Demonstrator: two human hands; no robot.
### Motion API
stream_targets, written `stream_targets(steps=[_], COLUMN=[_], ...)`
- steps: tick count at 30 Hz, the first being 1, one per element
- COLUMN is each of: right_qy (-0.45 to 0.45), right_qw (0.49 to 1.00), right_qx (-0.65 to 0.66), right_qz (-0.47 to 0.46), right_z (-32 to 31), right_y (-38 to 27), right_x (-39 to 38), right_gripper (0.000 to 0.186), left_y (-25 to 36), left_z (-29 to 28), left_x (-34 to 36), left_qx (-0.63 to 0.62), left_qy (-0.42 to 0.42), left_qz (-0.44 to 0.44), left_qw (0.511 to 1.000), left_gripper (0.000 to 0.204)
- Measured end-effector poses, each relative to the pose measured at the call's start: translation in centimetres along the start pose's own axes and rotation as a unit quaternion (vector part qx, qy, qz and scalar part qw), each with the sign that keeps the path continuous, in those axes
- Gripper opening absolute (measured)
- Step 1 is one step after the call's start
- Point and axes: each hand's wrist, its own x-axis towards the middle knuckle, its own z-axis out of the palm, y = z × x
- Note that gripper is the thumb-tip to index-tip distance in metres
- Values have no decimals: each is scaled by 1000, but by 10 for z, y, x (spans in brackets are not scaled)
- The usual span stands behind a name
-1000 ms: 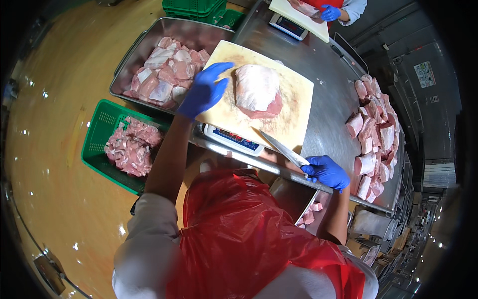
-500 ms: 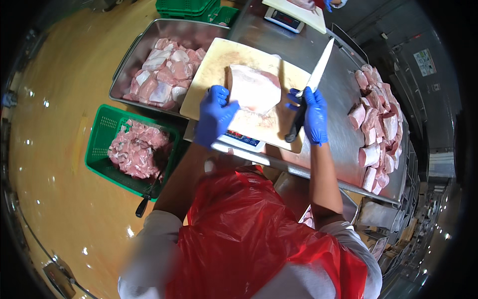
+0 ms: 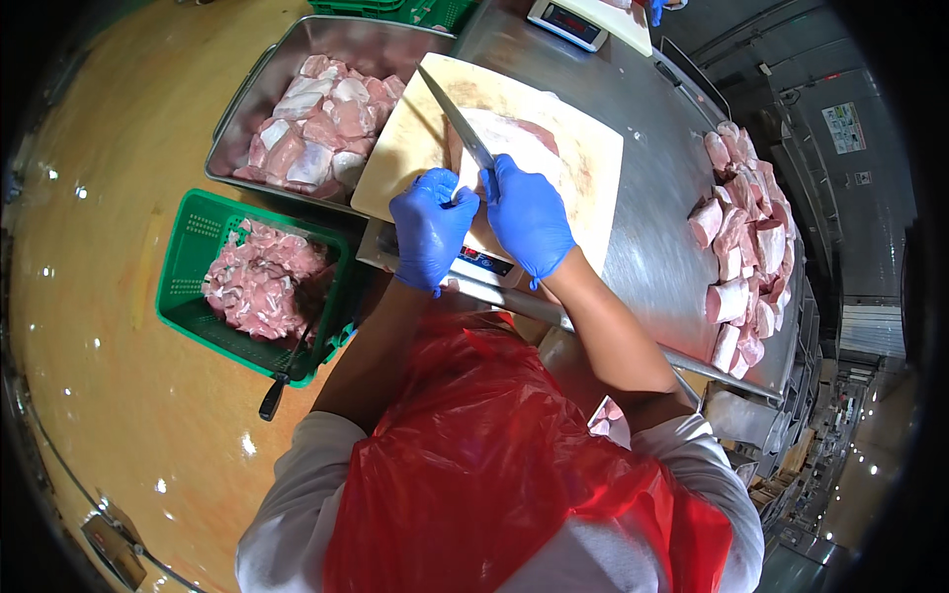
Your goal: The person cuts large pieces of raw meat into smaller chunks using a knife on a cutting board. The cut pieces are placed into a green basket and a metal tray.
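A slab of pale pink raw meat (image 3: 524, 138) with a white fatty surface lies on the cream cutting board (image 3: 593, 178), its near part hidden by my hands. My right hand (image 3: 529, 217), in a blue glove, is closed round a long knife (image 3: 457, 117). The blade slants over the meat toward the board's far left corner; the handle is covered by my fingers. My left hand (image 3: 432, 229), also gloved in blue, has its fingers curled at the meat's near left edge, close beside the right hand. Whatever those fingers pinch is hidden.
Under the board's near edge is a scale (image 3: 484, 261). A metal tub (image 3: 232, 128) of meat chunks stands left, above a green basket (image 3: 178, 247) of trimmings with a black-handled tool (image 3: 274, 397). Meat pieces (image 3: 736, 247) pile at the steel table's (image 3: 652, 237) right; another scale (image 3: 568, 25) stands far off.
My right hand has moved left over the meat, and the knife has swung from pointing up right to pointing up left. My left hand stays near the meat's left edge.
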Motion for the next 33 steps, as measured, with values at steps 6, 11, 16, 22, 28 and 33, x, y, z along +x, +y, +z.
stream_targets(steps=[6,11,16,22,28,33], right_qy=[-100,-141,-155,42,-34,-87], right_qw=[985,966,961,988,990,969], right_qx=[-141,-215,-228,-68,-103,-207], right_qz=[-26,-32,-17,-130,-85,-100], right_z=[-8,-19,-46,-44,2,15], right_y=[41,85,91,35,-12,47], right_x=[-59,-103,-130,-98,-21,-50], right_gripper=[17,14,15,14,18,21], left_y=[-4,-15,-23,0,3,-3], left_z=[-2,0,-19,-9,-4,-9], left_x=[-15,-30,-19,0,-12,-16], left_qx=[0,-4,47,44,-92,-24], left_qy=[-10,21,-46,-2,-13,-6], left_qz=[-46,-26,-34,-7,-134,-147], left_qw=[999,999,997,999,987,989], left_gripper=[10,9,10,26,16,19])
